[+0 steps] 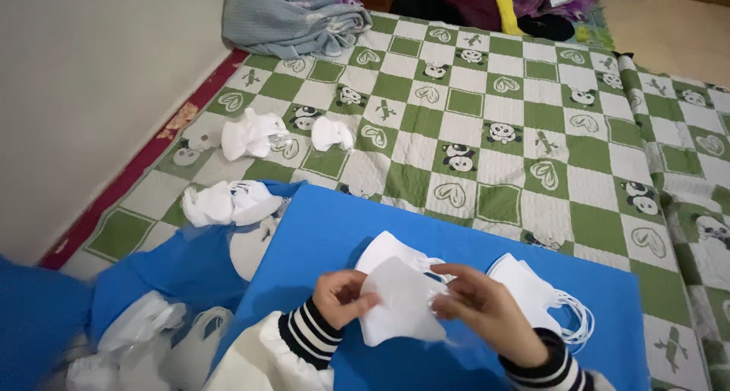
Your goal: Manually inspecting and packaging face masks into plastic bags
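White face mask (401, 300) gripped by both the left hand (342, 296) and right hand (483, 307) fingers; stacked masks (536, 292) at three o'clock on the blue board (334, 224)

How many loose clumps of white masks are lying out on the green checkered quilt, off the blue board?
3: a bigger clump near the wall, a small one just right of it, and one at the blue board corner. More may be hidden.

White folded fabric face mask (399, 300): flat, soft, roughly fan-shaped, held slightly above blue board, near centre of scene. Left edge pinched by left hand (344, 296), right edge by right hand (487, 307). Partly covers second white mask behind.
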